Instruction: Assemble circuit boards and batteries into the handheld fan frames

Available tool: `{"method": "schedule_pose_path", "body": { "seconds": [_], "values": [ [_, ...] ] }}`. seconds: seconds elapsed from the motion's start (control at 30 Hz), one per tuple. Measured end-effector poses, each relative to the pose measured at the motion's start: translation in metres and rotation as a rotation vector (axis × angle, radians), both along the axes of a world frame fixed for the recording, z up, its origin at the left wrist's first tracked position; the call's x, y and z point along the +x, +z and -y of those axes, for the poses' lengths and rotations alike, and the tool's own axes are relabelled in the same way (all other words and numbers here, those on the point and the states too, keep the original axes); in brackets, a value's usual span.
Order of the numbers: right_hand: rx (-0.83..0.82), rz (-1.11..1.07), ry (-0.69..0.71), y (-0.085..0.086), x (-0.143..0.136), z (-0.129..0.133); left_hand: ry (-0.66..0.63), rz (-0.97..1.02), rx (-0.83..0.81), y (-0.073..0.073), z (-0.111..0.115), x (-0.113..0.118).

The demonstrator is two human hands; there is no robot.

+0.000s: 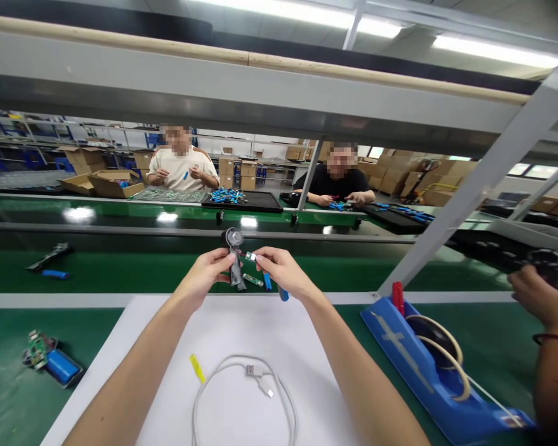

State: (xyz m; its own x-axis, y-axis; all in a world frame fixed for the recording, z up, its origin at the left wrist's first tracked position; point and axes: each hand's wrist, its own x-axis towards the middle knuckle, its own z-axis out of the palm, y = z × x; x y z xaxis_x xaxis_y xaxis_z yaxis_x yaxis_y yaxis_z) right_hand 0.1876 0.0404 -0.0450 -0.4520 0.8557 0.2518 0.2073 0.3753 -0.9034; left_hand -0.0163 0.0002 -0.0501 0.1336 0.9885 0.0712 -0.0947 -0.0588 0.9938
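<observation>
My left hand (209, 272) grips a small dark fan-like device (235, 260) with a round head, held upright over the far edge of a white mat (232, 396). My right hand (281, 271) pinches a small white connector (252, 256) on thin wires next to the device and also holds a blue cylinder (283, 293) under its fingers. A small green circuit strip (252, 280) hangs between the hands.
A white USB cable (242, 387) and a yellow tag (196, 368) lie on the mat. A blue tape dispenser (437, 371) stands at the right, a co-worker's hand (542, 300) beyond it. A blue battery with a board (51, 359) lies left. Two people sit across the green conveyor (121, 266).
</observation>
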Motion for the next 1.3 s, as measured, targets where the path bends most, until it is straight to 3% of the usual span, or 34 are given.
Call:
{"method": "schedule_pose_path", "body": {
  "seconds": [0.27, 0.57, 0.83, 0.97, 1.17, 1.3],
  "values": [
    [-0.002, 0.029, 0.059, -0.005, 0.005, -0.007, -0.124, 0.118, -0.078, -0.005, -0.004, -0.003],
    [0.101, 0.080, 0.012, -0.013, 0.002, -0.010, -0.116, 0.061, -0.063, -0.009, -0.005, -0.002],
    [0.030, 0.082, 0.023, -0.013, 0.005, -0.013, -0.064, 0.043, -0.103, -0.017, -0.011, -0.002],
    [-0.025, 0.054, 0.022, -0.024, 0.007, -0.021, -0.033, 0.077, -0.131, -0.018, -0.012, 0.000],
    [-0.125, 0.055, 0.176, -0.052, 0.007, -0.033, -0.054, 0.066, -0.124, -0.020, -0.012, 0.001],
    [-0.177, 0.140, 0.239, -0.060, 0.011, -0.038, -0.053, 0.071, -0.125, -0.021, -0.013, 0.001]
  ]
}}
